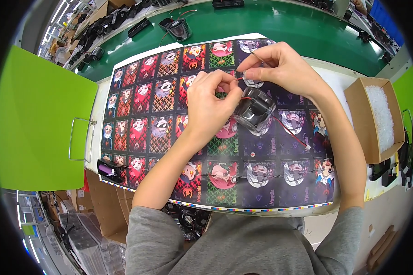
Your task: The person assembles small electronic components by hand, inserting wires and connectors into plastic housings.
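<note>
A round, clear and dark plastic housing [254, 110] rests on a printed sheet with rows of cartoon figures, just below my hands. My left hand [211, 101] is at its left, thumb and fingers pinched on a thin red wire [239, 79]. Facing it, my right hand [282, 71] pinches the same wire from the other side. A thin dark strand [258, 57] sticks up by the right fingers; its kind is unclear. From the housing's lower right, a red and black lead [289, 129] runs to a small white plug [307, 147]. The fingertips partly hide the wire.
The printed sheet [170, 156] covers the white table. Beyond lies a green conveyor belt [225, 23] bearing another dark housing with wires [179, 30]. A carton of clear pellets [362, 121] stands right, a green panel [46, 123] left, and a small black-and-purple part [108, 170] near left.
</note>
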A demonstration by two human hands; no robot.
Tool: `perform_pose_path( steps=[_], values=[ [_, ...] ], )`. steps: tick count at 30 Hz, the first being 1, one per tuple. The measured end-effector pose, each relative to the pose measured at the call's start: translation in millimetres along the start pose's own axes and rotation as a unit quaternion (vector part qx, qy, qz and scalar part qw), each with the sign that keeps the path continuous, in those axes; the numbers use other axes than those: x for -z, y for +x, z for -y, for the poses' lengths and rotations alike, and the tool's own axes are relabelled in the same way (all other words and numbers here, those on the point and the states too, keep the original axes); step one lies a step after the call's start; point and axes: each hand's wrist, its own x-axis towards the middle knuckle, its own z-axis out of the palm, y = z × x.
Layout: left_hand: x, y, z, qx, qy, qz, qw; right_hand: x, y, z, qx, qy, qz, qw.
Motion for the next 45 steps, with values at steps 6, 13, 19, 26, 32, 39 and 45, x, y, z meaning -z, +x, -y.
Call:
perform_pose_path(
  steps=[6,13,19,26,32,39,45],
  values=[
    [-1.3,0.1,0.3,0.036,-0.055,0.017,0.998,-2.5,-0.7,-1.1,-0.008,0.034,-0.014,0.999],
    [-2.4,-0.6,5.8,0.087,-0.063,0.032,0.994,-6.6,-0.1,0.4,-0.006,0.014,-0.021,1.0],
    [-3.5,1.7,6.0,0.181,-0.269,0.064,0.944,-1.3,-0.4,3.8,-0.008,0.087,-0.056,0.995],
    [-1.8,1.9,12.7,0.213,-0.376,0.091,0.897,24.0,-8.0,-10.5,-0.069,-0.21,0.001,0.975],
    [-1.7,3.9,10.5,0.237,-0.389,0.118,0.882,16.9,-6.9,-9.3,-0.049,-0.255,-0.04,0.965],
    [0.4,0.8,4.3,0.2,-0.398,0.133,0.885,-11.2,-4.6,12.1,0.076,-0.149,-0.097,0.981],
    [-3.2,3.1,1.9,0.17,-0.444,0.151,0.867,-2.9,-4.9,20.1,0.045,0.047,-0.065,0.996]
  ],
)
